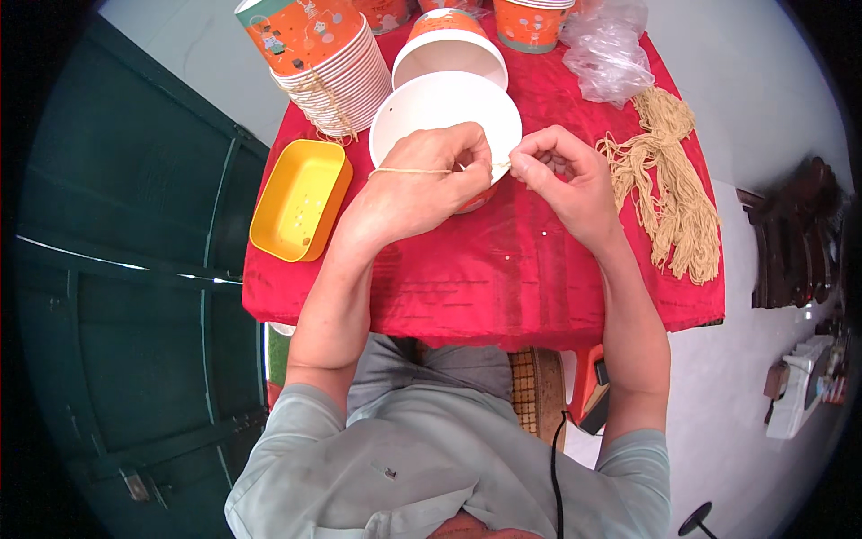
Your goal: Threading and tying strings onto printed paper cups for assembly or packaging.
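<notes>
My left hand (417,184) is closed in a pinch over the near rim of a white-lined paper bucket (431,103). A tan string (409,171) runs across the back of that hand toward its fingertips. Just to the right, my right hand (570,180) pinches the string close to the bucket's rim. Between the two sets of fingertips a short bit of string shows; whether it is knotted is too small to tell. The bucket lies tilted, its open mouth facing me. Behind it is a second paper bucket (449,63), orange outside and white inside, also on its side.
A tall stack of orange paper buckets (337,85) with string hanging on it stands far left. Nearer is a yellow tray (328,202) holding small white bits. A bundle of tan strings (673,189) lies at right, below a clear plastic bag (611,58). Red cloth (485,287) covers the table.
</notes>
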Demonstrator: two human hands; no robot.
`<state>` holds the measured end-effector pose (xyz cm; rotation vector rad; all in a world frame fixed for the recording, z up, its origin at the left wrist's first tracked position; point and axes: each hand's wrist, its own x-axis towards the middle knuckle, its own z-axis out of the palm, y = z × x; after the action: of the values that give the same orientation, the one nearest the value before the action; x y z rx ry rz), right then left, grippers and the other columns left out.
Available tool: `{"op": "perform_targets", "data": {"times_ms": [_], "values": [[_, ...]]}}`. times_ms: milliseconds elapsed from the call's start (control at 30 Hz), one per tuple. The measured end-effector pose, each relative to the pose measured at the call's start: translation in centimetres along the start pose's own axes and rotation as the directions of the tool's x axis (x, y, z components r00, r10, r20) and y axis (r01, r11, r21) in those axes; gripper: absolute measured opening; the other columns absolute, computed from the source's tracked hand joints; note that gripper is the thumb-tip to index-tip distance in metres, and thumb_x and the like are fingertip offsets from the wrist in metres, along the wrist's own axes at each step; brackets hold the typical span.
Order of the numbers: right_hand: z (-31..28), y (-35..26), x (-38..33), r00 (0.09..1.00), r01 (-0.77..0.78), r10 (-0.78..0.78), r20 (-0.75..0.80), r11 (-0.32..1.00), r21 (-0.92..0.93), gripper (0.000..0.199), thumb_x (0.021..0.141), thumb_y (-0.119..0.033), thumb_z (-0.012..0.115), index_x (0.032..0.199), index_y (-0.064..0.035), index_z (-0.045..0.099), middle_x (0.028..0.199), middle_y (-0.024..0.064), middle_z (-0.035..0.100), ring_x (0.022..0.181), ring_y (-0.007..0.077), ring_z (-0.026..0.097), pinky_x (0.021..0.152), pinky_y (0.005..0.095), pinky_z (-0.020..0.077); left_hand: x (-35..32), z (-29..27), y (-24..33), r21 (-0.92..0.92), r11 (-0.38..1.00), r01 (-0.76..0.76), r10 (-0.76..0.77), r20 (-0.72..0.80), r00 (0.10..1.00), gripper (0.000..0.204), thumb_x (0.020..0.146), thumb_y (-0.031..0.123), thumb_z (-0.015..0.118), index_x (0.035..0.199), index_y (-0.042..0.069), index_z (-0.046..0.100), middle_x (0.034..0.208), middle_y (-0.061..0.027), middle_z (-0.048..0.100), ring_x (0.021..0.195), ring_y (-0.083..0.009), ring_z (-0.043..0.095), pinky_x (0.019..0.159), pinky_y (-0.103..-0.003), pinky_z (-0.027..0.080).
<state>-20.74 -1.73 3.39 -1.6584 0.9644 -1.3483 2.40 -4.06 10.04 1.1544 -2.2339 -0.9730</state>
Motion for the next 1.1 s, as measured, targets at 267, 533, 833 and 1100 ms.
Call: {"op": "perform_targets", "data": {"times_ms": [267, 533, 833, 1100], "values": [[-0.7, 0.1, 0.2, 0.996, -0.049, 0.042, 0.08, 0.994, 0.1, 0.012, 0.107, -0.012, 0.069, 0.11, -0.0003, 0.07, 0.101, 0.0027, 0.076, 0.096, 0.0082, 0.069, 0.088, 0.0274, 0.0565, 0.3, 0.2, -1.0, -0.004, 1.0, -0.019, 0.019, -0.065, 0.998, 0.017, 0.105, 0.017, 0.058, 0.103, 0.001, 0.064, 0.087, -0.0069, 0.07, 0.083, -0.0113, 0.063, 0.077, -0.031, 0.053], [-1.3, 0.4, 0.6, 0.983, -0.115, 0.081, 0.167, 0.972, 0.205, 0.015, 0.11, -0.015, 0.065, 0.11, -0.0006, 0.07, 0.102, 0.0034, 0.075, 0.098, 0.0092, 0.069, 0.09, 0.0287, 0.0565, 0.3, 0.0, -1.2, 0.031, 0.999, -0.038, 0.039, -0.051, 0.998, 0.019, 0.107, 0.019, 0.058, 0.103, 0.001, 0.064, 0.09, -0.0054, 0.071, 0.085, -0.0101, 0.064, 0.078, -0.03, 0.054], [-1.0, -1.0, 0.4, 0.981, 0.192, -0.194, 0.002, 0.973, -0.125, 0.005, 0.096, -0.004, 0.073, 0.099, -0.0002, 0.07, 0.13, 0.01, 0.069, 0.098, 0.0102, 0.067, 0.085, 0.0284, 0.0567, 0.4, 0.1, -1.4, -0.191, 0.977, -0.096, 0.074, -0.118, 0.99, 0.021, 0.106, 0.02, 0.062, 0.104, 0.001, 0.069, 0.096, -0.0063, 0.076, 0.09, -0.0145, 0.07, 0.085, -0.033, 0.058], [-0.2, -0.9, 0.1, 0.946, 0.292, -0.273, 0.174, 0.952, -0.093, 0.004, 0.095, -0.002, 0.07, 0.098, -0.0003, 0.069, 0.116, 0.0105, 0.074, 0.101, 0.0175, 0.071, 0.093, 0.0336, 0.0565, 0.5, 0.3, -1.6, -0.445, 0.884, -0.141, 0.103, -0.108, 0.989, 0.024, 0.11, 0.027, 0.071, 0.101, 0.005, 0.075, 0.092, 0.0042, 0.069, 0.085, -0.0043, 0.06, 0.074, -0.024, 0.052]]}}
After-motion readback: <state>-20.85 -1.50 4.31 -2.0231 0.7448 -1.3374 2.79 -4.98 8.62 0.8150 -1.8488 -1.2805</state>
